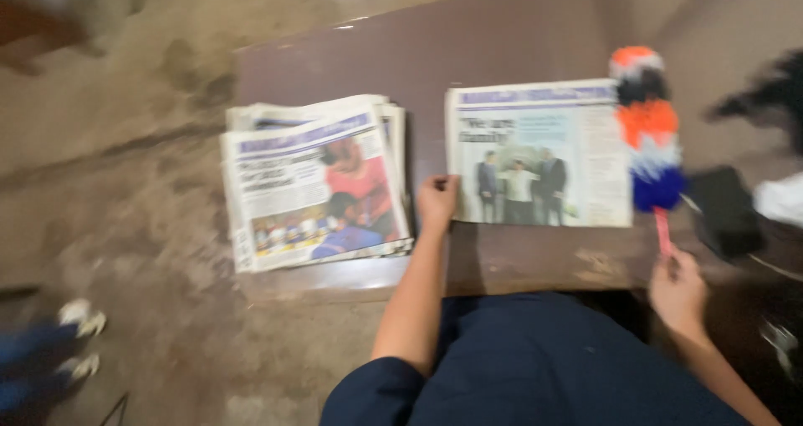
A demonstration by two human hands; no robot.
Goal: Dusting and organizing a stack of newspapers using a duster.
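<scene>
Brown tabletop (pixel 502 50), mid-frame: left hand (pixel 437 200) pinning single newspaper (pixel 539 154) flat by its corner; right hand (pixel 676 290) clenched around feather duster (pixel 648 129), raised over it. Newspaper stack (pixel 314 183) left.

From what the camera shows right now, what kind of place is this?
Probably a plain storeroom or a simple indoor work area; I cannot be sure. A low brown table stands on a stained concrete floor, with a stack of newspapers on it, and the right hand holds a coloured feather duster.
</scene>
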